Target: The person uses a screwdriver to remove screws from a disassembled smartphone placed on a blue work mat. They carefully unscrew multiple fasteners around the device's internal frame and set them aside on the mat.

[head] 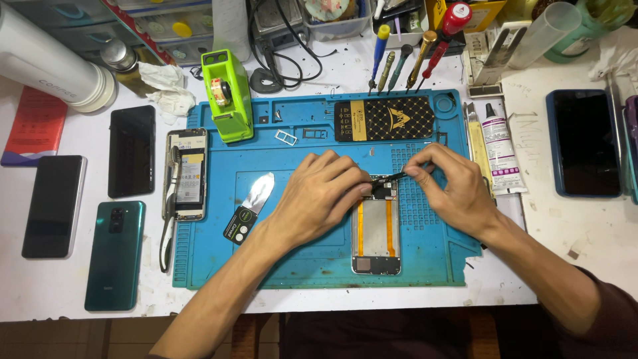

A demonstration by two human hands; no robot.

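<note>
Both bare forearms reach up from the bottom edge onto a blue silicone repair mat (219, 266) that lies on a white worktable (585, 266). On the mat's right half lies an opened smartphone frame with orange flex strips along its sides (376, 229), long axis pointing away from the person. The left hand (318, 199) rests over the frame's upper left corner, its fingers curled close together and their tips pressing on the top edge of the frame. The right hand (452, 189) sits just to the right of the frame, thumb and forefinger pinched narrow on thin black tweezers (392, 178), whose tip meets the frame's top edge beside the left fingertips.

Left of the hands on the mat lie a silver metal pry blade with a black handle (251, 206) and a second opened phone showing its battery (185, 174). A lime-green tape dispenser (227, 95) stands at the mat's upper left, and a black and gold patterned flat box (384, 118) lies along its top. Off the mat to the left lie a dark green phone back (114, 256) and two black phones (131, 151). A white glue tube (502, 149) lies right of the mat, well apart from a blue-cased phone (585, 143).
</note>
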